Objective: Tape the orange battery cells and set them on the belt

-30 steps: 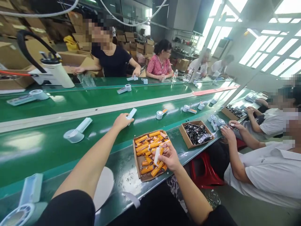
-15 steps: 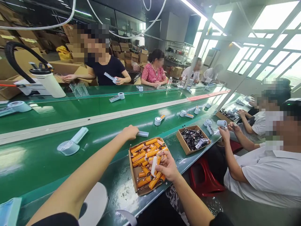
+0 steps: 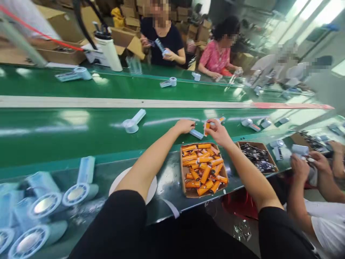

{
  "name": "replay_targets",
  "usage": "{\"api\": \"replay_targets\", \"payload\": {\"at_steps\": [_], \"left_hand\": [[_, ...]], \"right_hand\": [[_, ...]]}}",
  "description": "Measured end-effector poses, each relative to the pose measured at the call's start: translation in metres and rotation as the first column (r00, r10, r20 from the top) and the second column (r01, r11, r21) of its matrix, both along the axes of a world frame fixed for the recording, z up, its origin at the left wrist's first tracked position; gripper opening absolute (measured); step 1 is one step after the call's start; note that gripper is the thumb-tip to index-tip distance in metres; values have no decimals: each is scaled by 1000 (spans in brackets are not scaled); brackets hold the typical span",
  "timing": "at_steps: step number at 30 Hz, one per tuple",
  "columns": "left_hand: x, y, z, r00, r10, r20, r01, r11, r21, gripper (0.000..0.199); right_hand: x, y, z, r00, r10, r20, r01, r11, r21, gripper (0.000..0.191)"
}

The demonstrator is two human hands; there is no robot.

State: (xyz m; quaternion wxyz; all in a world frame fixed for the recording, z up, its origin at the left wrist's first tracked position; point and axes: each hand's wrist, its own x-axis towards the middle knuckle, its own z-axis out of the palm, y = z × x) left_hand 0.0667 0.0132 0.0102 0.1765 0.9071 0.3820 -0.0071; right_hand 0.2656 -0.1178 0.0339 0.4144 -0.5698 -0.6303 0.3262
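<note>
An orange battery (image 3: pixel 207 126) is being held upright, tilted slightly, in the fingertips of the right hand (image 3: pixel 219 131), above the green belt (image 3: pixel 81 127) just past the far edge of the cardboard box (image 3: pixel 188 192). A pale blue handle piece (image 3: pixel 196 134) is lying on the belt between the two hands, its long axis running from the left hand (image 3: pixel 184 126) down and rightward toward the battery. The left hand is resting curled over the far end of this piece, fingers touching it; whether it is gripping or only pressing cannot be told. The right hand is pinching the battery and is the nearer of the two to the piece's free end, battery and piece being just beside each other. The box, filled with more orange batteries (image 3: pixel 203 169), is sitting at the near edge of the tabletop directly below both hands. A small handheld fan (image 3: pixel 133 122) is lying on the belt well to the left. A second box of dark parts (image 3: pixel 256 156) is standing to the right, near a co-worker's hands (image 3: pixel 299 167).
</note>
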Motion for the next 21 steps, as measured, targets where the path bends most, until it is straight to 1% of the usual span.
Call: {"api": "replay_targets", "payload": {"at_steps": [2,3,5,9,13,17,21], "left_hand": [[4,4,-7,999,30,29,-29,999,-14,32],[6,6,-10,998,39,42,-38,999,-17,31],[8,8,-13,997,47,66,-45,999,-20,29],[10,8,-14,994,36,104,-34,999,-18,30],[15,5,-13,992,48,119,-46,999,-22,30],[22,1,-13,990,71,119,-69,997,-24,30],[26,1,-13,989,72,131,-68,997,-30,32]], "right_hand": [[8,27,-13,992,43,118,-41,999,-25,48],[11,35,-18,981,63,184,-58,998,-34,47],[15,42,-26,951,90,296,-81,996,-43,44],[17,39,-31,906,94,412,-78,995,-56,41],[16,37,-35,834,86,545,-62,996,-63,36],[15,35,-37,721,84,688,-39,996,-81,37],[11,33,-31,587,118,801,-9,990,-139,38]]}}
